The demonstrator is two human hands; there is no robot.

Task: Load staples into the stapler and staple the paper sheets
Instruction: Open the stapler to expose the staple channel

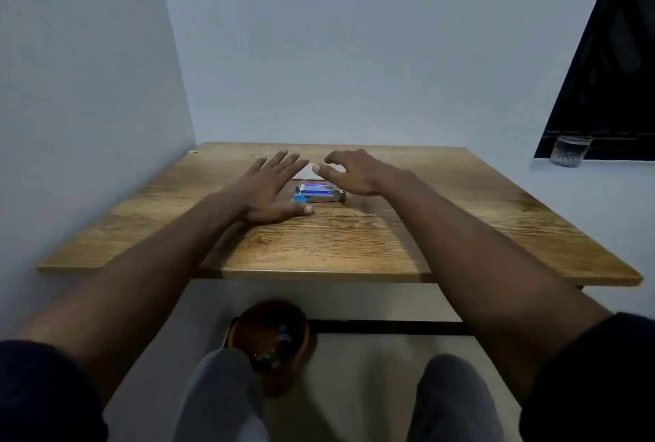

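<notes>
Both our hands are out over the wooden table [354,243], empty. Our left hand [269,189] lies flat, fingers spread, its thumb just in front of the stapler [319,197]. Our right hand [349,172] hovers with fingers curled and parted, gripping nothing — its heel sits just beside the stapler's right end. Between the two hands lies the stapler, with a small purple staple box [317,189] on top of it. Just beyond, under our right fingertips, the white paper sheets [306,172] show.
</notes>
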